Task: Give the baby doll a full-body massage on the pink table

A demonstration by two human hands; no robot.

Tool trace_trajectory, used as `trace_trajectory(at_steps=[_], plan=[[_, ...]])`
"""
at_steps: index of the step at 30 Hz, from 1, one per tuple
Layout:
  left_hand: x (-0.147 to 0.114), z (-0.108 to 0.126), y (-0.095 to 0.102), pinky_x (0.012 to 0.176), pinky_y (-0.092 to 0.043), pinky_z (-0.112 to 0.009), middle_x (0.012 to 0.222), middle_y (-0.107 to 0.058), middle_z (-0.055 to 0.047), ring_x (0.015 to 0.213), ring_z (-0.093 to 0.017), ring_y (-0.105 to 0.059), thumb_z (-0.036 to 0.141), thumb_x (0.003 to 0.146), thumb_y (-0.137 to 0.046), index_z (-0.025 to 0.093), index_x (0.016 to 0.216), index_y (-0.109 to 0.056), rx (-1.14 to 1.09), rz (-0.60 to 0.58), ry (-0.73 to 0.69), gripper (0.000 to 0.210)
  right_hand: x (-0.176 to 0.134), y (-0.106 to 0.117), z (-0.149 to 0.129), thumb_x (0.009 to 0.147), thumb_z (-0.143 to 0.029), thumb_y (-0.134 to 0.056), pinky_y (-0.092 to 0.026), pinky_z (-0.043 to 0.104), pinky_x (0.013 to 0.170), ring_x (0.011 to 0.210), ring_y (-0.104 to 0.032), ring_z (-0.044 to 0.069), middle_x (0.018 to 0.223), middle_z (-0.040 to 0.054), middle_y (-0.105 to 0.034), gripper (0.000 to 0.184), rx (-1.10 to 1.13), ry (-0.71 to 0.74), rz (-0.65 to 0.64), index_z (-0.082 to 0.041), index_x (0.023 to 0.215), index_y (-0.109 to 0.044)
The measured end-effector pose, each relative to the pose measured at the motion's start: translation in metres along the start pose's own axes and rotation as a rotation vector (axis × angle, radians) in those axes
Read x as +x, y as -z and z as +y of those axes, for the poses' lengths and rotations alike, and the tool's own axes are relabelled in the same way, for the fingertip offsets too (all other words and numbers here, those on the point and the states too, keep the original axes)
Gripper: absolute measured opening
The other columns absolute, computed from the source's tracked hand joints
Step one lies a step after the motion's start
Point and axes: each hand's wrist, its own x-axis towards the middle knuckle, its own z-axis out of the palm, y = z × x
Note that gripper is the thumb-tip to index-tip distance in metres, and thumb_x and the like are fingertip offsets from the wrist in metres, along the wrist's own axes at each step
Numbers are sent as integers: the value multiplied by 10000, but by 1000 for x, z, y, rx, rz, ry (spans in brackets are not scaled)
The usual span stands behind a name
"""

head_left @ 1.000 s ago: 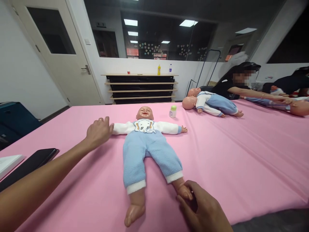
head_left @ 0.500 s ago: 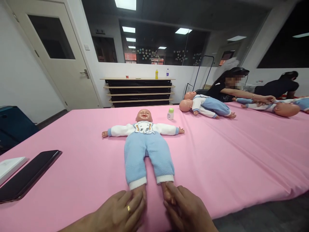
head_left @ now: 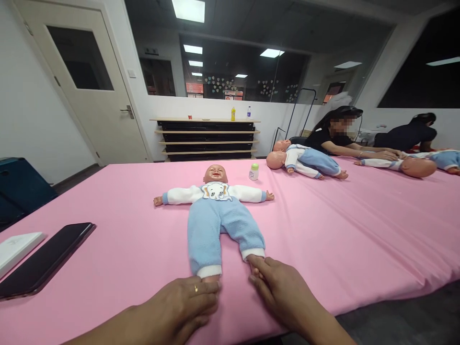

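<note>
A baby doll lies on its back on the pink table cover, head away from me and arms spread wide. It wears blue fleece trousers and a white top with an elephant face. My left hand, with a gold ring, is closed around the doll's foot on the left, which its fingers mostly hide. On the other foot, my right hand grips between thumb and fingers, just below the white cuff. That leg is bent outward to the right. Beside the doll's head stands a small white bottle with a green cap.
A black phone and a white box lie at the left. More dolls rest at the far right, where one person handles another doll. A second person is beyond. Shelves stand behind.
My right hand has pushed the doll's leg on the right up and outward, bending it at the knee. The left hand stays at its foot. The view has shifted slightly.
</note>
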Motion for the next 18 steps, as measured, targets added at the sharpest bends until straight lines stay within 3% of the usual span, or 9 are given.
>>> trace_trajectory(at_steps=[5, 12, 18], plan=[[-1, -1, -3, 901, -573, -264, 1227, -685, -59, 1039, -181, -677, 172, 911, -531, 246, 1213, -621, -6, -60, 43, 324, -2, 13, -2, 961, -197, -455, -403, 249, 650, 753, -633, 162, 856, 0, -669, 184, 85, 34, -61, -248, 1035, -615], [5, 2, -6, 816, -582, -259, 1177, -706, -59, 965, -189, -689, 201, 929, -535, 314, 1272, -611, 88, -42, -22, 369, -8, 28, 0, 975, -202, -451, -491, 246, 786, 866, -650, 157, 992, 5, -686, 283, 327, 59, -167, -312, 1165, -629], [11, 5, 5, 779, -571, -243, 1185, -702, -82, 936, -190, -685, 222, 905, -603, 287, 1265, -628, 187, -5, -93, 367, -8, 52, 4, 873, -206, -637, -537, 203, 718, 824, -675, 147, 1017, -26, -709, 378, 363, 73, -262, -367, 1214, -634]])
